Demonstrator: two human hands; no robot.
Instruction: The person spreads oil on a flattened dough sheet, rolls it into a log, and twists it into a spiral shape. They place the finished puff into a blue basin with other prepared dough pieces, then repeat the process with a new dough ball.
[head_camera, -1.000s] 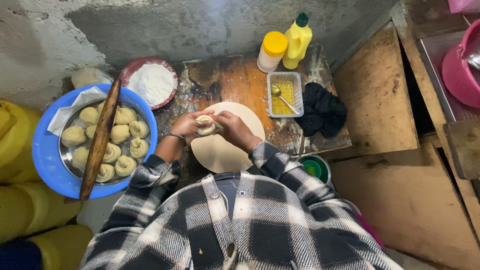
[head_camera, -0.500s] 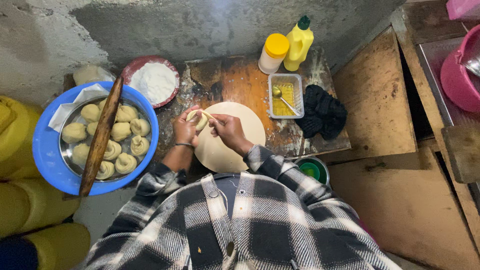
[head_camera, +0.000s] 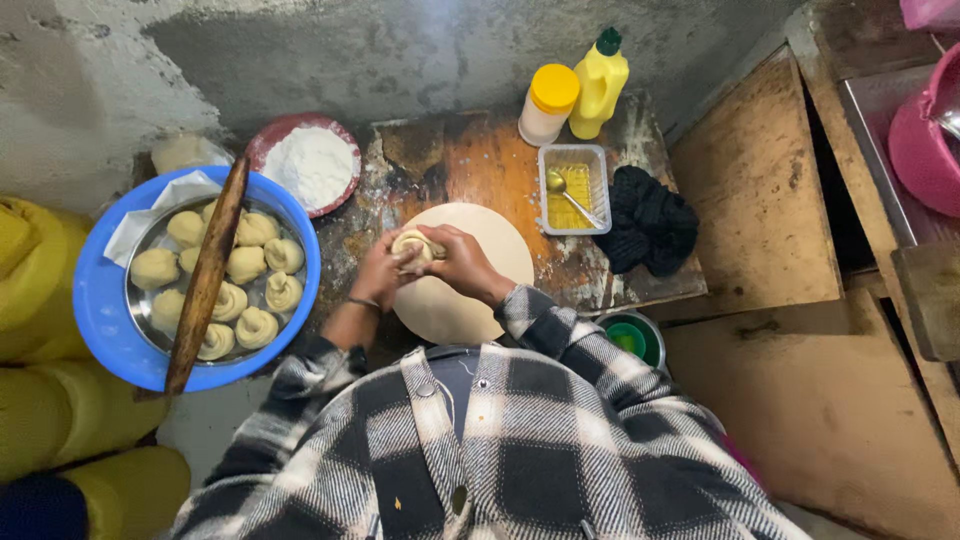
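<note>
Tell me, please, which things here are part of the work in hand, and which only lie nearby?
In the work:
left hand
right hand
dough coil, held between both hands
round board under the hands

Nearby only:
rolling pin across the blue basin
finished coils in the metal bowl
flour plate
oil tray with spoon
yellow bottle
black cloth

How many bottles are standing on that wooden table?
2. A yellow bottle with a green cap stands at the table's back edge, and a white bottle with a yellow lid stands just left of it. None seems hidden.
</note>
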